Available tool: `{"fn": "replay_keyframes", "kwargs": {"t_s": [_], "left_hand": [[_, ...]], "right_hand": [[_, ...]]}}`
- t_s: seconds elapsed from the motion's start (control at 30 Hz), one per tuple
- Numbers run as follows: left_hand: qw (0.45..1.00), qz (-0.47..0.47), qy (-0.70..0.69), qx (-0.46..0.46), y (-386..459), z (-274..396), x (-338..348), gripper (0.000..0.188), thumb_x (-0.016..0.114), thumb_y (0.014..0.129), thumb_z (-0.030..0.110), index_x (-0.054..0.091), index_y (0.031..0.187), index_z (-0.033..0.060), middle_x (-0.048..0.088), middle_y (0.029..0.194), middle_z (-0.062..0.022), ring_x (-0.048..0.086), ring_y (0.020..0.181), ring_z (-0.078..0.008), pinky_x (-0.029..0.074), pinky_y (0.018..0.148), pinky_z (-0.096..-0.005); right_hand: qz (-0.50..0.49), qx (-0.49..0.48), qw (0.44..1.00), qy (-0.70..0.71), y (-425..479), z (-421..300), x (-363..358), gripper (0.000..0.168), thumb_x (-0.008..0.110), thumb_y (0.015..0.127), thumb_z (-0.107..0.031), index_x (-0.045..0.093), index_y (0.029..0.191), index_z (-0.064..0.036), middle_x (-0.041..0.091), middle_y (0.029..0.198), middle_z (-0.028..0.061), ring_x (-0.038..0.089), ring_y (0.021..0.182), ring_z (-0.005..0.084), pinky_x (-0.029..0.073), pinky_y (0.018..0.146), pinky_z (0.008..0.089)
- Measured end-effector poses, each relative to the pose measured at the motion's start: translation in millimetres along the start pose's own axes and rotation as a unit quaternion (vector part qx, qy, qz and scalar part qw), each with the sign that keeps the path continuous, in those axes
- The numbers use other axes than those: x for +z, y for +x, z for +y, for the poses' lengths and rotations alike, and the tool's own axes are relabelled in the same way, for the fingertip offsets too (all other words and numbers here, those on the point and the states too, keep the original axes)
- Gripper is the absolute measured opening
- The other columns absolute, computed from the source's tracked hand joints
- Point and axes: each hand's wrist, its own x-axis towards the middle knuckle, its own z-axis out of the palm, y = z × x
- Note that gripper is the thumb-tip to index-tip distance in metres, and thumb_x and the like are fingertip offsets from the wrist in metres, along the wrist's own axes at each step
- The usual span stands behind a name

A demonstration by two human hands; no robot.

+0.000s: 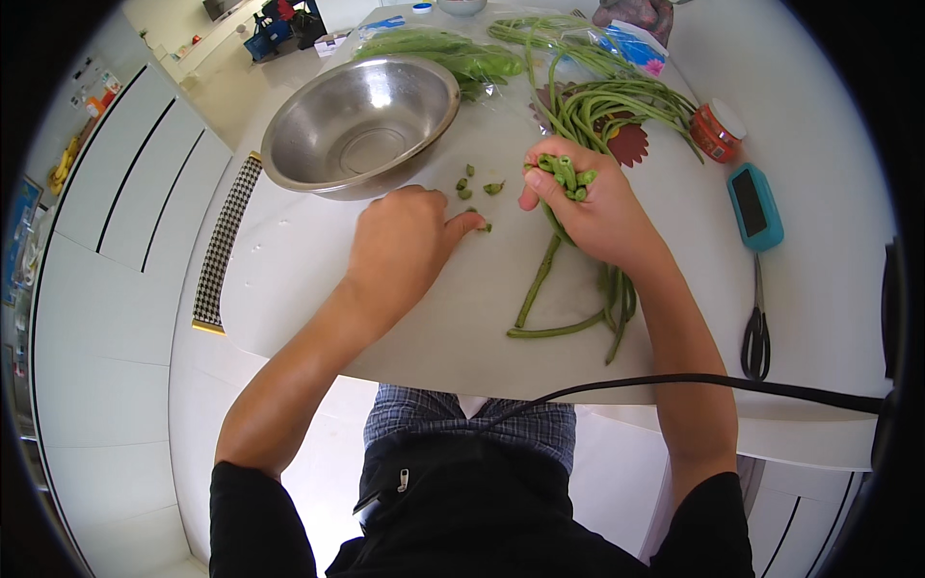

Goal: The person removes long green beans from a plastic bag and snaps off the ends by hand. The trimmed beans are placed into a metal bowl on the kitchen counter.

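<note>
My right hand (578,195) is closed around a bunch of long green beans (540,278), whose ends stick out near the thumb. The beans hang down onto the white table (433,311). Left of it, my left hand (405,235) rests low over the table, knuckles up; a small green bean piece (486,227) lies at its thumb tip, and whether the hand grips it is unclear. Several short bean bits (464,193) lie between the hands. A steel bowl (368,137) stands beyond my left hand. More long beans (600,108) spread beyond my right hand, partly on plastic.
Bagged green vegetables (441,54) lie behind the bowl. Along the right side are a red jar with a white lid (717,131), a teal device with a dark screen (755,207) and black-handled scissors (756,343). A black cable (650,381) crosses the near table edge.
</note>
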Motion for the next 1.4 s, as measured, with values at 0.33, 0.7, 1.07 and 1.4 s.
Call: {"fn": "replay_keyframes", "kwargs": {"t_s": [0.33,0.7,1.07,1.4], "left_hand": [[0.951,-0.101,-0.173,0.235,-54,42,-1,0.014,0.075,0.086,0.010,0.069,0.099,0.0063,0.062,0.091,-0.0095,0.064,0.081,-0.0306,0.054,0.067,-0.0416],[0.940,0.003,-0.342,-0.010,7,26,9,0.015,0.078,0.088,0.000,0.071,0.101,-0.0025,0.074,0.089,-0.0071,0.068,0.075,-0.0100,0.056,0.068,-0.0268],[0.939,0.093,-0.322,0.080,11,16,17,0.015,0.072,0.090,-0.006,0.070,0.105,-0.0022,0.073,0.095,-0.0078,0.070,0.080,-0.0128,0.057,0.070,-0.0268],[0.941,0.168,-0.011,0.295,18,12,14,0.021,0.075,0.079,0.002,0.064,0.096,0.0007,0.059,0.087,-0.0088,0.062,0.074,-0.0238,0.052,0.065,-0.0366]], "right_hand": [[-0.008,-0.008,0.998,-0.064,2,-5,-1,0.016,0.068,0.100,-0.013,0.061,0.110,-0.004,0.060,0.088,-0.0022,0.052,0.082,0.0078,0.046,0.079,0.0252],[-0.089,-0.017,0.995,-0.047,0,-1,-3,0.021,0.069,0.100,-0.021,0.065,0.110,-0.002,0.068,0.079,0.0046,0.059,0.073,0.0138,0.049,0.073,0.0297],[-0.124,0.058,0.991,-0.016,-2,-11,-6,0.014,0.066,0.099,-0.009,0.068,0.110,0.000,0.068,0.088,0.0020,0.063,0.083,0.0096,0.052,0.080,0.0275],[-0.120,0.044,0.990,-0.057,-2,-13,-6,0.012,0.066,0.096,-0.008,0.068,0.102,0.002,0.067,0.082,0.0023,0.062,0.076,0.0094,0.051,0.073,0.0276]]}}
